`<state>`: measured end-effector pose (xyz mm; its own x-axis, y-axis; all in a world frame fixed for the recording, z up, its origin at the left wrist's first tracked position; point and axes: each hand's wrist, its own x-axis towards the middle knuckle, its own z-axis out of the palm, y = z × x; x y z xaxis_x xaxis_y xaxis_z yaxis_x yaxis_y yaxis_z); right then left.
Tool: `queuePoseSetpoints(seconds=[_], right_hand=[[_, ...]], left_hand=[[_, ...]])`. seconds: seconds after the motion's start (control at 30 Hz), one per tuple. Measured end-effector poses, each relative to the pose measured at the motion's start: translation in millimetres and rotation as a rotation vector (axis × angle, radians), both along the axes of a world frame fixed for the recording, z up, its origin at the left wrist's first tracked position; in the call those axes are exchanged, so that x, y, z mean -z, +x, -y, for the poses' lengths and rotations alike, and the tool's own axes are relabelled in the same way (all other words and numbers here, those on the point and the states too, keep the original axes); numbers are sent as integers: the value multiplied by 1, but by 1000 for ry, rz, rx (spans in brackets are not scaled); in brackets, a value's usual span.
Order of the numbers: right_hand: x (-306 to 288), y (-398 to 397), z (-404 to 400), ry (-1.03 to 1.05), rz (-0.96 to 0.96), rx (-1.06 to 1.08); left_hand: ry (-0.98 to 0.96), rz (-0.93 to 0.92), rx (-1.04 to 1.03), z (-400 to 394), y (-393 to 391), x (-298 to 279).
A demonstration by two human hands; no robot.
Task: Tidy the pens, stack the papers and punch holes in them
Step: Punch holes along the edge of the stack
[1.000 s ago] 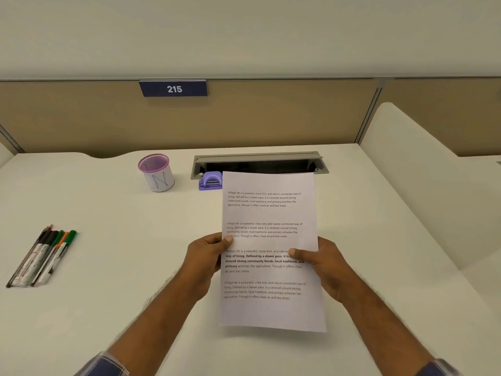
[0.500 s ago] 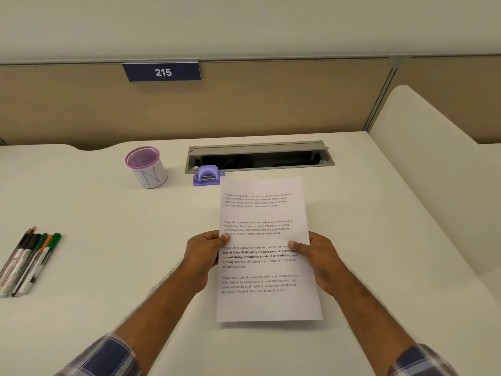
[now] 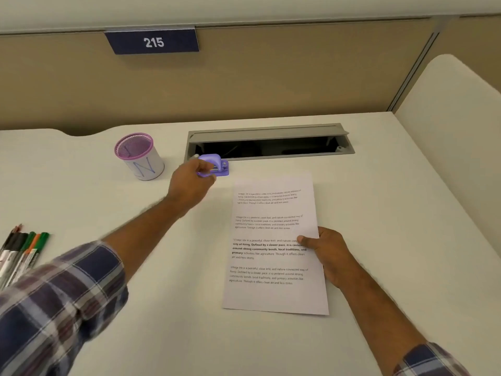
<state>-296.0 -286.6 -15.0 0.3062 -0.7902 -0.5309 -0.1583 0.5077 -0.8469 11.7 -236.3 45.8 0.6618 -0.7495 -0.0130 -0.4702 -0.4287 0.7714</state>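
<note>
Papers (image 3: pixel 273 240) are pinched at the right edge by the right hand (image 3: pixel 329 253), flat on the desk (image 3: pixel 393 213). The purple punch (image 3: pixel 217 165) is touched by the left hand (image 3: pixel 191 183). Pens (image 3: pixel 21 251) lie at far left; a cup (image 3: pixel 139 156) stands beside the punch.

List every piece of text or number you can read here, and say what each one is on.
"215": white digits on the dark blue plate on the partition.
"N": blue letter drawn on the white side of the pen cup.
"way of living. Defined by a slower pace, it is cente...": bold lines on the papers held by the right hand.
Remaining paragraphs there: too blurred to quote reliably.
Pens: barrel print unreadable.
</note>
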Motion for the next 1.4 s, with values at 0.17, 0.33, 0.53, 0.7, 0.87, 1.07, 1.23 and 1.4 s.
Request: queuePoseSetpoints(seconds=[0.17, 0.33, 0.53, 0.7, 0.87, 1.07, 1.23, 1.4], right_hand=[[1, 0, 2, -9, -23, -20], [1, -2, 3, -34, -56, -44], [5, -3, 3, -70, -67, -55], [6, -3, 2, -82, -69, -55], [4, -3, 1, -84, -66, -49], [-2, -2, -3, -85, -82, -46], [-11, -15, -19, -65, -82, -18], [-20, -44, -43, -37, -81, -1]], left_hand=[[178, 377, 249, 45, 38, -6], [483, 571, 333, 72, 59, 5], [529, 598, 372, 78, 67, 12], [520, 411, 402, 75, 66, 3], [431, 286, 326, 46, 55, -11], [321, -70, 245, -29, 13, -18], [223, -315, 18, -107, -36, -2], [182, -493, -89, -163, -81, 14]])
